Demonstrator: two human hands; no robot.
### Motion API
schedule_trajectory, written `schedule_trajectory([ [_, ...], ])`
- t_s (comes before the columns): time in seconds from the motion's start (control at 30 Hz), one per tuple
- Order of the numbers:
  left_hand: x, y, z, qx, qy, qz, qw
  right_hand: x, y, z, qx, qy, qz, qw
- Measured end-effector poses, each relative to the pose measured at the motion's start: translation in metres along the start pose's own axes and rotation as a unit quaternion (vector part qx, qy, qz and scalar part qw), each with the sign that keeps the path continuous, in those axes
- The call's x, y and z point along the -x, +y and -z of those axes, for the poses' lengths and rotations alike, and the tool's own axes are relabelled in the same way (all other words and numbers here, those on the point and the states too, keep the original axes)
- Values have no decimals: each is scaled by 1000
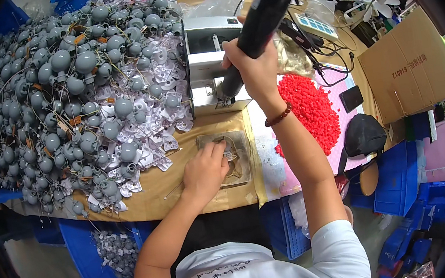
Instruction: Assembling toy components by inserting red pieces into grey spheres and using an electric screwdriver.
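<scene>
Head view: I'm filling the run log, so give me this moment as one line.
left hand: pressing small part on fixture plate | right hand: gripping black power screwdriver, tip down | left: grey bulb parts pile | right: red pellets

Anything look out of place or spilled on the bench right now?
The grey bulb parts are heaped loose and reach the table's front edge; some lie in the blue bin below. The red pellets lie loose too.

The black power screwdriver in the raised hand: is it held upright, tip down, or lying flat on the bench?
Off the bench, tip down and tilted. The right hand grips the black power screwdriver, its tip pointing down-left toward the white machine.
</scene>
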State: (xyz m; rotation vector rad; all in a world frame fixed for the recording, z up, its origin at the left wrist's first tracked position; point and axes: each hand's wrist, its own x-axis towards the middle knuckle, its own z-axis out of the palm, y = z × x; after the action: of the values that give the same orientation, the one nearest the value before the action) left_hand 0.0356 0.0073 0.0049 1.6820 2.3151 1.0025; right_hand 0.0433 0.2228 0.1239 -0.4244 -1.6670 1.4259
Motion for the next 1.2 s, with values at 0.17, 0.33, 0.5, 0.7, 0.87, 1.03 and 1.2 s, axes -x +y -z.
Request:
schedule_trajectory([
  [0.17,1,-2,1,4,-13,13,1000,34,-13,-1,-38,-20,-74,996],
  [0.33,0,1,4,1,-17,18,1000,88,-23,13,-58,-67,-75,993],
  [0.5,-1,2,3,13,-3,13,1000,108,-14,13,-55,-77,-33,995],
  [0.7,-3,4,5,19,7,7,1000,113,-8,16,-57,-87,-44,994],
  [0.87,-1,0,2,2,7,-3,1000,116,-8,17,-1,-109,16,994],
  [1.03,-2,2,3,4,16,-9,1000,117,-7,17,9,-109,26,994],
  [1.2,-3,4,6,2,12,1,1000,117,-8,15,-5,-119,12,993],
])
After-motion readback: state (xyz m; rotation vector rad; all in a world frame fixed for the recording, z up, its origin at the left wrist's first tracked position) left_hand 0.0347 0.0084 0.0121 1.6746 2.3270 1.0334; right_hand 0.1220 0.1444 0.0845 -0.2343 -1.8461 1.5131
